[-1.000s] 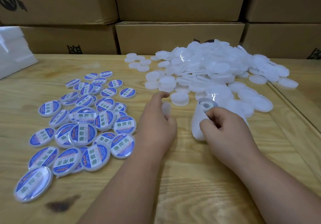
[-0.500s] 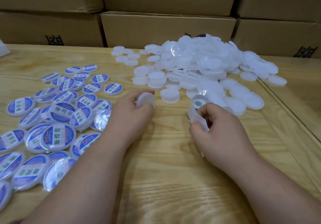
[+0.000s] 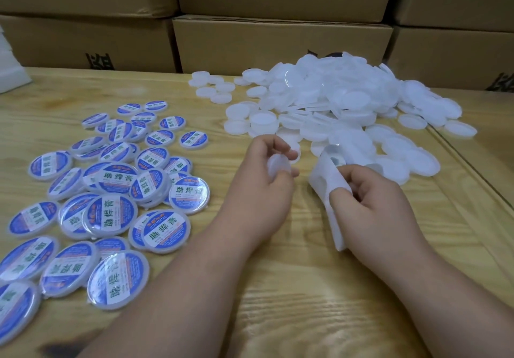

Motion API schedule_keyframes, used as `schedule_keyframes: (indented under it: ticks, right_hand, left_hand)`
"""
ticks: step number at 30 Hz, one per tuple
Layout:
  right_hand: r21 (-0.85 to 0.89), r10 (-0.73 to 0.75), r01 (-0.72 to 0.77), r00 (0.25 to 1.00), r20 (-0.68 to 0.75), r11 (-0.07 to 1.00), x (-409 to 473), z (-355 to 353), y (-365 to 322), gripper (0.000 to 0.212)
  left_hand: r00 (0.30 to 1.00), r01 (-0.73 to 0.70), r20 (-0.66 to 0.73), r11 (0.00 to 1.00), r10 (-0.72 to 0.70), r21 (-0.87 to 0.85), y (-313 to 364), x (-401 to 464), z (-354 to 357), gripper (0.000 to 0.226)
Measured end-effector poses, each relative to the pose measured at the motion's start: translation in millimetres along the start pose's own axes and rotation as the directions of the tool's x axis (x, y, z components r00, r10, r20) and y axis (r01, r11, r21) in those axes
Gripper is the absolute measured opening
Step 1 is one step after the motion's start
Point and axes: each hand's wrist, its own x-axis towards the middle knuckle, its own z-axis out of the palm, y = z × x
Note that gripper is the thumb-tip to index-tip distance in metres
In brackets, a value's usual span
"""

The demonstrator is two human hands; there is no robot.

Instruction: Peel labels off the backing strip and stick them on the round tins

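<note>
Left hand grip pinches blank tin, face tilted toward right hand – likely ready for label. Right hand grip pinches backing strip just beside it. Unlabelled pile beyond both grips; labelled tins left of them on bench.

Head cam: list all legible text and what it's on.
"助焊膏": large characters on the white band of the blue labels on the labelled tins.
Small print above and below those characters: too blurred to read.
Black print on the cardboard boxes: cut off by the stacking, unreadable.
Plain white tins, the tin in the left hand and the backing strip in the right hand: no text visible.
</note>
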Motion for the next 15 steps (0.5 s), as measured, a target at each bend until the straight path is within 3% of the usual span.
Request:
schedule_keyframes:
  ticks: [4,8,13,15]
  right_hand:
    - [0.109,0.002,-0.004,1.000,0.015,0.994,0.6,-0.3,0.4,0.014]
    - [0.269,-0.036,0.005,0.994,0.107,0.963,-1.1,-2.1,-4.6,0.022]
    - [0.234,-0.066,0.029,0.986,0.151,0.972,-1.1,-4.3,-6.9,0.017]
    - [0.264,-0.067,0.040,0.993,0.094,0.964,-1.8,-4.6,-8.2,0.032]
  left_hand:
    - [0.998,-0.031,0.050,0.995,0.026,0.098,0.6,0.1,-0.5,0.026]
    - [0.995,0.031,0.088,0.997,-0.038,0.077,1.6,0.5,-0.5,0.041]
    - [0.992,0.001,0.126,1.000,0.000,-0.014,3.0,1.0,-2.0,0.028]
    - [0.990,-0.007,0.142,1.000,0.010,-0.027,2.2,0.5,-2.8,0.022]
